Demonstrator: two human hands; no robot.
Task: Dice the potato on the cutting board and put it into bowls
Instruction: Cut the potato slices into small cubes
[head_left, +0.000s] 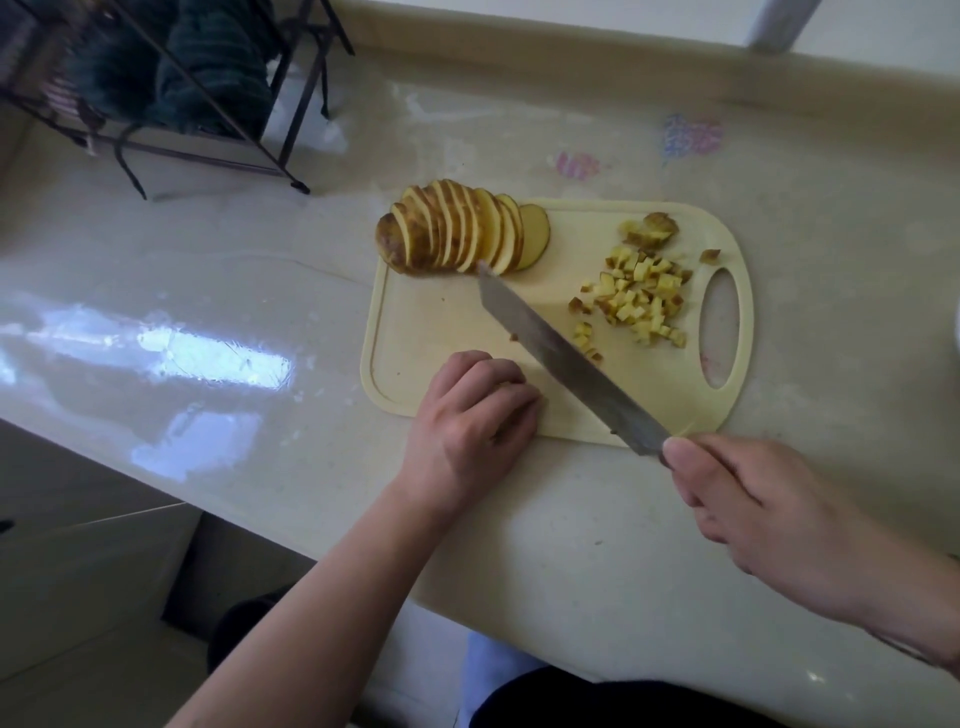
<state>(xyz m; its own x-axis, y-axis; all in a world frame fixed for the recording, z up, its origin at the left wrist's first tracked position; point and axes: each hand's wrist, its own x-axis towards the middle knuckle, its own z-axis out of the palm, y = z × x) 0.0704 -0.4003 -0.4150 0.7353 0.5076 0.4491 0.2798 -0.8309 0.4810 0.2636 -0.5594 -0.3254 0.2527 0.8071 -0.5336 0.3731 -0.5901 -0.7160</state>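
Observation:
A cream cutting board (441, 332) lies on the counter. At its far left corner sits a skin-on potato cut into several slices (457, 234) that lean together like a fan. A pile of small potato dice (639, 296) lies near the board's handle hole, with a few end scraps (652, 231) behind it. My right hand (769, 509) grips the handle of a long knife (566, 358), whose tip touches the nearest slices. My left hand (470, 421) rests on the board's near edge with its fingers curled under; nothing shows in it.
A dark wire rack (171, 98) holding dark cloth stands at the back left of the glossy counter (208, 312). A sliver of something white (957, 322) shows at the right frame edge. The counter's near edge drops off below my left forearm.

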